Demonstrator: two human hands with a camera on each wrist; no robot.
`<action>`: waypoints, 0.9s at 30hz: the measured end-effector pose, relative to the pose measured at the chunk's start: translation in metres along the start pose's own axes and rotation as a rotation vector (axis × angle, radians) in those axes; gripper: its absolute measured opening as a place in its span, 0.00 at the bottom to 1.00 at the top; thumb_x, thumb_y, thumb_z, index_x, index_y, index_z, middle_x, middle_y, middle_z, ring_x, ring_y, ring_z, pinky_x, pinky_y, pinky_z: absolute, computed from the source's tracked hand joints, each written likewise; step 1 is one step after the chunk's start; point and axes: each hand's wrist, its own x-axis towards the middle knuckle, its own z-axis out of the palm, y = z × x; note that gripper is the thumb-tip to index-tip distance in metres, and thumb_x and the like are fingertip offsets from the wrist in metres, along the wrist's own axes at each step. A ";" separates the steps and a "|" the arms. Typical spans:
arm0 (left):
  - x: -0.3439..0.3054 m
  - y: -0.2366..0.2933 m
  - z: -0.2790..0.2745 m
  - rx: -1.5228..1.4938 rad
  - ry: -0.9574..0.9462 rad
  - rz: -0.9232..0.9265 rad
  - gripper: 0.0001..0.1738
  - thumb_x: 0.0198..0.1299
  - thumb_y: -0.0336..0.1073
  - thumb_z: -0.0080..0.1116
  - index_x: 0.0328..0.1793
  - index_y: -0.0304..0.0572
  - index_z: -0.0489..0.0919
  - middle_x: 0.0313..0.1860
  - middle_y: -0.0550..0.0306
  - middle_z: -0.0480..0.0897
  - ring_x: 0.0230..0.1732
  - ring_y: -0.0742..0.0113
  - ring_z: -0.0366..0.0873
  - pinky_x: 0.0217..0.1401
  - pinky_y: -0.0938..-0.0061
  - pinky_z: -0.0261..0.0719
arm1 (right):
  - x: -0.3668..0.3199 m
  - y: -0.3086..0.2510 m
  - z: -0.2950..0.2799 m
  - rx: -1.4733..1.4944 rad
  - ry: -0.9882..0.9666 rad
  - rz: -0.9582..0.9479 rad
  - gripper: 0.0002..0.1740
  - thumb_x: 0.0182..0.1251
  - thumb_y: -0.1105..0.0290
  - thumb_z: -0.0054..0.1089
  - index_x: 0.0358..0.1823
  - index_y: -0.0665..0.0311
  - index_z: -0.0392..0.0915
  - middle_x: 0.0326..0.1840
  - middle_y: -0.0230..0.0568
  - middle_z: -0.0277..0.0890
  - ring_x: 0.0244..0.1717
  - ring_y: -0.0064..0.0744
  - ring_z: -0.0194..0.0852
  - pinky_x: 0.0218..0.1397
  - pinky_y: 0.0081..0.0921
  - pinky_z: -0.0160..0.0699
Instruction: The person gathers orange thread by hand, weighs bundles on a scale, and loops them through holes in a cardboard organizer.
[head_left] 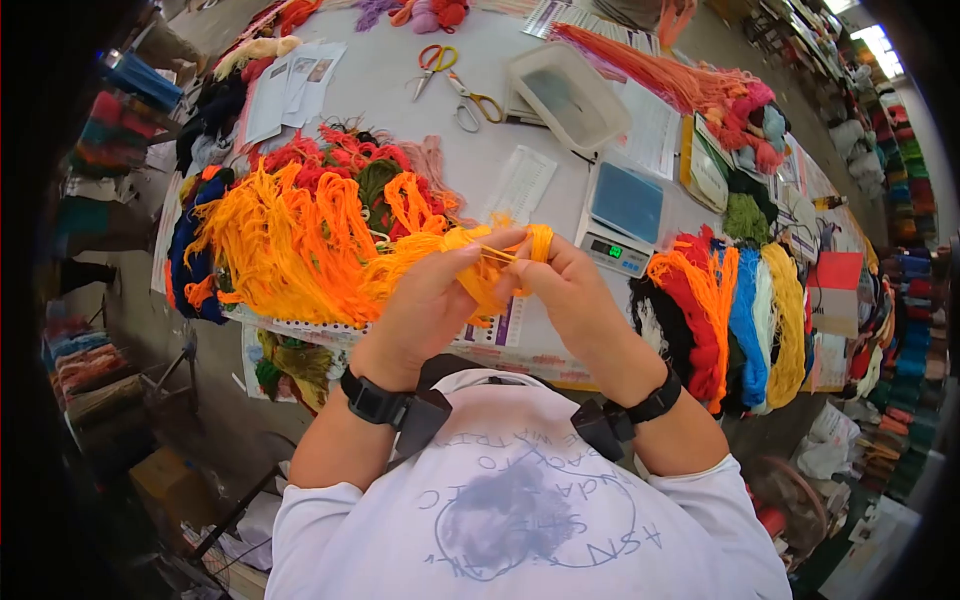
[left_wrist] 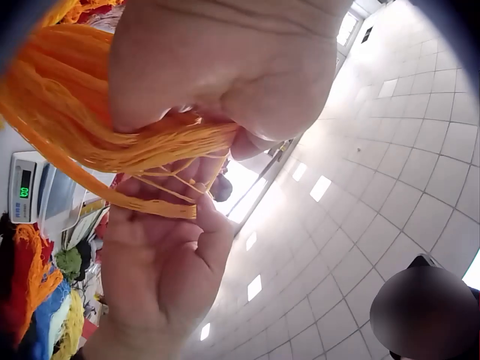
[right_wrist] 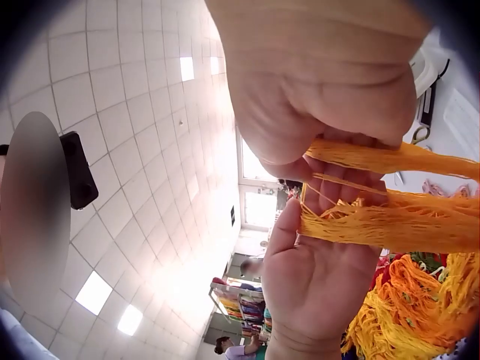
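while between fingers [head_left: 465, 253] [head_left: 541, 278], two yarn bundles [right_wrist: 424, 160] [right_wrist: 420, 221]

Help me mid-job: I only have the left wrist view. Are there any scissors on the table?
Observer: Yes, in the head view scissors with red and yellow handles lie on the table, close to a second pair.

Operator: Anything flat on the near side of those?

Observer: A printed white slip, also in the head view.

Operator: And the palm side of the grip, which is hidden from me?

Observer: The right wrist view shows orange yarn lying across the fingers of the left hand, with the thumb at the yarn's edge.
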 end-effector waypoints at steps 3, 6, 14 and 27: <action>0.000 -0.005 -0.010 -0.072 -0.087 0.008 0.26 0.68 0.42 0.38 0.65 0.28 0.67 0.59 0.52 0.73 0.58 0.64 0.71 0.64 0.68 0.65 | -0.002 -0.008 -0.002 -0.030 -0.076 0.065 0.04 0.62 0.71 0.54 0.34 0.63 0.71 0.29 0.27 0.70 0.29 0.15 0.64 0.34 0.15 0.66; 0.003 -0.014 -0.016 -0.042 0.061 0.101 0.27 0.68 0.45 0.41 0.62 0.28 0.70 0.41 0.57 0.77 0.44 0.69 0.75 0.50 0.72 0.75 | -0.003 -0.018 0.009 -0.228 -0.109 0.145 0.08 0.63 0.69 0.56 0.41 0.65 0.75 0.31 0.28 0.71 0.30 0.15 0.66 0.35 0.16 0.67; -0.035 0.018 -0.068 0.081 -0.168 -0.090 0.19 0.65 0.43 0.52 0.55 0.36 0.74 0.15 0.71 0.62 0.16 0.85 0.57 0.15 0.88 0.55 | -0.018 -0.095 -0.109 -0.185 0.036 0.174 0.05 0.67 0.72 0.53 0.41 0.65 0.74 0.16 0.18 0.55 0.12 0.09 0.48 0.13 0.12 0.42; -0.149 0.210 -0.385 -0.568 0.558 0.524 0.11 0.68 0.33 0.46 0.30 0.45 0.67 0.18 0.68 0.58 0.20 0.76 0.59 0.28 0.81 0.60 | -0.146 -0.287 -0.282 -0.216 0.538 -0.276 0.09 0.73 0.65 0.46 0.41 0.63 0.73 0.16 0.20 0.48 0.14 0.10 0.43 0.17 0.11 0.46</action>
